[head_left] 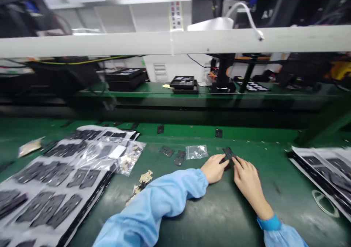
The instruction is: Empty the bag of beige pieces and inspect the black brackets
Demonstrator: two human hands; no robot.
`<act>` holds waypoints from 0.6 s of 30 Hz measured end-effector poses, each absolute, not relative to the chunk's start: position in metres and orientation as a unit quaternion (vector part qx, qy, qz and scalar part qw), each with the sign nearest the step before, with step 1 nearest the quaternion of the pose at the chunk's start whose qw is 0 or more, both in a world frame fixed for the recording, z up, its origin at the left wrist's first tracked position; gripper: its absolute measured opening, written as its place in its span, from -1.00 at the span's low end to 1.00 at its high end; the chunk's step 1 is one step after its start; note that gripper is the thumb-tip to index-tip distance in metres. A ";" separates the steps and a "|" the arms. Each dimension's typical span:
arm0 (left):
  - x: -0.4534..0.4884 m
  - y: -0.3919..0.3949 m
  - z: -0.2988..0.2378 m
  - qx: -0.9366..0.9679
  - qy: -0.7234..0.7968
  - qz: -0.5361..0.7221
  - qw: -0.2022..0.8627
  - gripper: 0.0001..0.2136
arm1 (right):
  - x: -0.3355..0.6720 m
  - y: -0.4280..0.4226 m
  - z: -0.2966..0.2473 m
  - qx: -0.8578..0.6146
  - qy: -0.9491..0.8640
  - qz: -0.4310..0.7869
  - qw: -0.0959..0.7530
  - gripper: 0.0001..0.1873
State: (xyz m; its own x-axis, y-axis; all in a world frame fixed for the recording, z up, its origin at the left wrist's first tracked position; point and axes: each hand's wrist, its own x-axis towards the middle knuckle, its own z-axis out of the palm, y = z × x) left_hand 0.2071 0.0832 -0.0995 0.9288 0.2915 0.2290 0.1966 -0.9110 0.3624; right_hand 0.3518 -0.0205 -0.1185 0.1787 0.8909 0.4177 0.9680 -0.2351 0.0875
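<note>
L hand [214, 168] and R hand [248, 183] close in on small black plate [229, 154], fingers narrow, holding it btwn them; fingertips partly hide its lower end. Plate's long axis runs diagonally, far end pointing up-left, near end down-right twd R hand, held just above green bench mat [219, 221]. From plate: clear plastic bag [196, 152] just left, two black plates [173, 154] further left, beige bits [145, 177] down-left past L hand's light-blue sleeve [161, 192]. Big sheet of black parts [55, 181] well left, another sheet stack [320, 166] well right, both on mat.
</note>
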 end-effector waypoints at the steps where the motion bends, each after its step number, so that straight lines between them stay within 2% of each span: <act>1: 0.211 0.086 -0.097 0.967 0.132 0.130 0.175 -0.51 | 0.357 -0.020 -0.122 -0.757 -0.610 -0.205 0.115 -0.60; 4: 0.213 0.092 -0.082 0.963 0.121 0.127 0.204 -0.42 | 0.369 -0.017 -0.131 -0.733 -0.629 -0.213 0.147 -0.60; 6: 0.203 0.100 -0.065 0.948 0.149 0.156 0.233 -0.49 | 0.374 -0.015 -0.135 -0.720 -0.643 -0.206 0.159 -0.60; 9: 0.172 0.139 -0.038 0.896 0.297 0.182 0.274 -0.74 | 0.375 -0.013 -0.137 -0.706 -0.658 -0.195 0.175 -0.60; 10: 0.157 0.159 -0.031 0.879 0.347 0.190 0.268 -0.77 | 0.374 -0.012 -0.137 -0.703 -0.661 -0.193 0.179 -0.60; 14: 0.102 0.240 -0.025 0.760 0.581 0.194 0.218 -0.69 | 0.369 -0.006 -0.136 -0.702 -0.659 -0.187 0.196 -0.62; 18: 0.086 0.280 -0.039 0.658 0.703 0.167 0.213 -0.64 | 0.366 -0.005 -0.134 -0.700 -0.658 -0.180 0.210 -0.65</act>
